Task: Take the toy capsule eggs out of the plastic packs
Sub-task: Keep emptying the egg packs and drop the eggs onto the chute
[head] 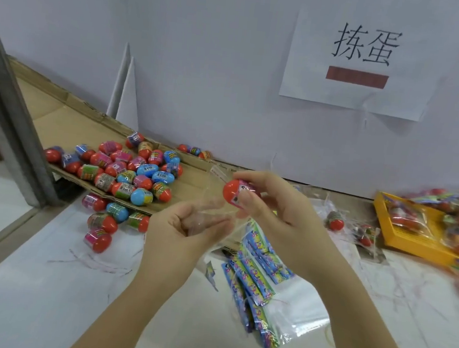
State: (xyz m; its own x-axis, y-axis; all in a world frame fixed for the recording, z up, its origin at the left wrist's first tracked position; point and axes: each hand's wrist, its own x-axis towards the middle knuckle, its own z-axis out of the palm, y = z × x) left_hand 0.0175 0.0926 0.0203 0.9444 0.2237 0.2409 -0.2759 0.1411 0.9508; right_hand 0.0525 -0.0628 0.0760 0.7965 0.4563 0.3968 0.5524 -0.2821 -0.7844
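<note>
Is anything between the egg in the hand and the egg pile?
Only the clear pack, held by the left hand, hangs just left of the egg that the right hand pinches. Beyond it, bare cardboard leads to the pile.

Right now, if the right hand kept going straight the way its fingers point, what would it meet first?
Probably the clear pack just ahead of the egg that the right hand holds. Beyond that is the egg pile on the cardboard. Depth is uncertain.

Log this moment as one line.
left hand grips clear pack | right hand pinches red egg beside pack | loose eggs piled on cardboard | packed eggs in yellow tray
</note>
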